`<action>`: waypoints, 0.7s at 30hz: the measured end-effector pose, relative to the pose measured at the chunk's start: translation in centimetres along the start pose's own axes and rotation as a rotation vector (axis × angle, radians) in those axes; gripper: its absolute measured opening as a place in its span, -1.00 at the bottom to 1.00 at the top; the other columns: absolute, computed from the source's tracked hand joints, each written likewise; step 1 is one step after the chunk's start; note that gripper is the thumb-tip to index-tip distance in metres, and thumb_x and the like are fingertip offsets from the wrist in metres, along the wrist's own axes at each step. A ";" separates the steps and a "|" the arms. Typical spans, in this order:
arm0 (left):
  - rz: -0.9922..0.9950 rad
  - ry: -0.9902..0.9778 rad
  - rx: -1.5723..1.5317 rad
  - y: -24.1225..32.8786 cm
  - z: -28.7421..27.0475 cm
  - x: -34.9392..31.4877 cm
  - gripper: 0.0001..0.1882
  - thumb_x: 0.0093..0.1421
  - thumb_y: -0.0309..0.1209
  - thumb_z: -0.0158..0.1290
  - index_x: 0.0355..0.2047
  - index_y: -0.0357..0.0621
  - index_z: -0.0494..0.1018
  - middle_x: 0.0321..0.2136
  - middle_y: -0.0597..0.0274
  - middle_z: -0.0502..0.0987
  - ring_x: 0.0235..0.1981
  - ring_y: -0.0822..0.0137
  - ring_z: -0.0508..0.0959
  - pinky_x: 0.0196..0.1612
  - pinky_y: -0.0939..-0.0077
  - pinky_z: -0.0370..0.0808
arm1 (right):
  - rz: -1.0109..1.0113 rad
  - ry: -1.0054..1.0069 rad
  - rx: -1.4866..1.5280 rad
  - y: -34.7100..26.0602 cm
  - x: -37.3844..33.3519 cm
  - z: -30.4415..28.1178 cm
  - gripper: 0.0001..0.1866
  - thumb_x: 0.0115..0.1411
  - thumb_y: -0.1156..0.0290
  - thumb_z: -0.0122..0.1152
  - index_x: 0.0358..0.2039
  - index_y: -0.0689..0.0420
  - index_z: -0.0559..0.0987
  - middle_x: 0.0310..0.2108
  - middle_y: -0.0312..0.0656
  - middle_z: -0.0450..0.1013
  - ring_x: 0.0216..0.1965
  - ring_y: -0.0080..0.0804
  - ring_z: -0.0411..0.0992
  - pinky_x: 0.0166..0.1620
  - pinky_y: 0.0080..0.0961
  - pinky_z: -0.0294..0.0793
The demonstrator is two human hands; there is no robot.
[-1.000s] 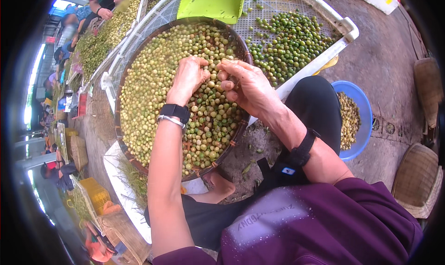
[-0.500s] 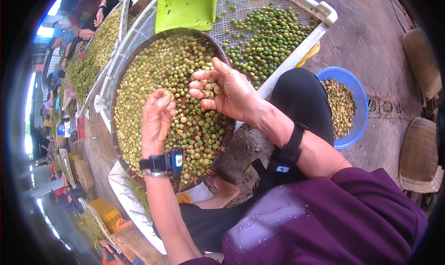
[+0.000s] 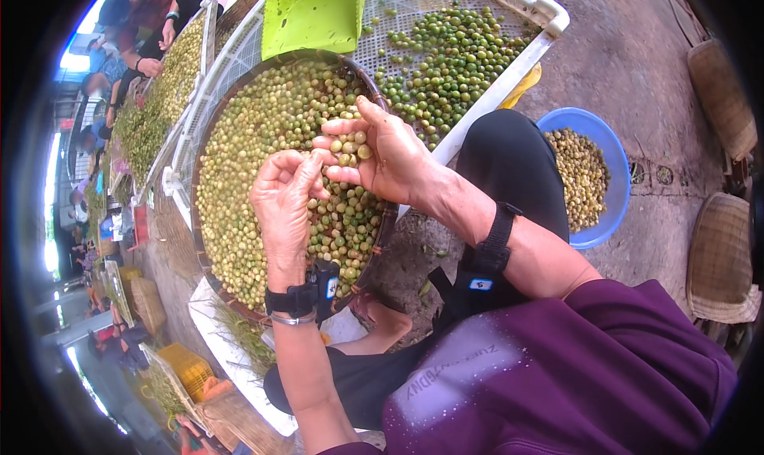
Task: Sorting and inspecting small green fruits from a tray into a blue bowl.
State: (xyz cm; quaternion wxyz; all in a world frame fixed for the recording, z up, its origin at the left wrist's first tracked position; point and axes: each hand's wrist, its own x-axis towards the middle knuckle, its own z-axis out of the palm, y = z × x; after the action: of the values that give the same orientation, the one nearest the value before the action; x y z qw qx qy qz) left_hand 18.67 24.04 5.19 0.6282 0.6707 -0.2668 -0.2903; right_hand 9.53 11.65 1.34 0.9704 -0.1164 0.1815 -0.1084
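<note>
My right hand [image 3: 383, 151] is cupped with the palm turned up, and several small round yellow-green fruits [image 3: 350, 147] lie in it. Against its fingers, my left hand [image 3: 288, 191] is closed in a pinch; whatever sits between thumb and fingers is hidden. Both hands are above a round, dark-rimmed woven basket [image 3: 208, 121]. Pale yellow-green fruits [image 3: 239, 208] fill most of this basket, with greener ones in the part under my hands.
Beneath the basket's far side is a white mesh tray [image 3: 477, 113] holding greener fruits [image 3: 461, 57] and a lime-green scoop [image 3: 312, 17]. A blue basin [image 3: 623, 164] of brownish fruits [image 3: 581, 176] stands right of my knee. Other people work at the far left beside another tray [image 3: 179, 73].
My left hand has moved up and to the right and now meets my right hand's fingers. My right hand still cups the fruits and has barely moved.
</note>
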 end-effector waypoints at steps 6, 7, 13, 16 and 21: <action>0.218 0.014 0.352 0.6 0.5 -1.0 -0.86 0.13 -0.58 0.10 -0.27 -0.30 0.53 -0.37 0.28 0.52 -0.46 0.53 0.48 -0.43 0.75 0.41 | 0.060 -0.140 0.080 0.5 0.2 -0.1 -0.37 0.33 -0.07 -0.43 -0.11 0.28 0.39 -0.08 0.08 0.40 -0.11 -0.21 0.45 -0.12 -0.24 0.52; 0.269 -0.018 0.499 0.8 0.4 -1.1 -0.85 0.11 -0.59 0.11 -0.27 -0.29 0.54 -0.39 0.27 0.52 -0.46 0.53 0.48 -0.42 0.73 0.42 | 0.063 -0.159 0.092 0.6 0.2 -0.1 -0.40 0.34 -0.05 -0.43 -0.13 0.27 0.37 -0.12 0.07 0.39 -0.13 -0.22 0.43 -0.15 -0.25 0.52; 0.390 -0.104 0.766 1.6 0.3 -1.6 -0.79 0.03 -0.63 0.13 -0.27 -0.26 0.55 -0.45 0.21 0.49 -0.49 0.47 0.47 -0.46 0.62 0.40 | 0.122 -0.186 0.118 0.8 -0.3 0.2 -0.44 0.35 -0.02 -0.50 -0.18 0.24 0.34 -0.16 0.08 0.39 -0.16 -0.23 0.42 -0.20 -0.27 0.50; 0.348 -0.132 0.817 2.7 1.0 -2.3 -0.78 0.02 -0.65 0.11 -0.27 -0.27 0.54 -0.44 0.20 0.49 -0.49 0.45 0.48 -0.46 0.61 0.41 | 0.142 -0.240 0.135 1.0 0.0 -0.4 -0.44 0.36 0.00 -0.55 -0.18 0.21 0.34 -0.16 0.06 0.41 -0.19 -0.24 0.44 -0.18 -0.27 0.50; 0.352 -0.173 0.891 3.1 0.5 -3.1 -0.78 0.01 -0.67 0.11 -0.29 -0.25 0.55 -0.41 0.21 0.50 -0.47 0.46 0.49 -0.46 0.64 0.41 | 0.193 -0.224 0.185 1.6 -0.1 -0.2 -0.41 0.35 0.00 -0.48 -0.10 0.25 0.39 -0.05 0.04 0.39 -0.06 -0.18 0.42 -0.08 -0.21 0.45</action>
State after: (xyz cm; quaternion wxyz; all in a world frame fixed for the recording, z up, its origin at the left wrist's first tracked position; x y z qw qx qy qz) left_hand 16.25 25.73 8.43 0.2949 0.7924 -0.5259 -0.0920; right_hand 9.64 13.11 0.74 0.9971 -0.0200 0.0717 -0.0171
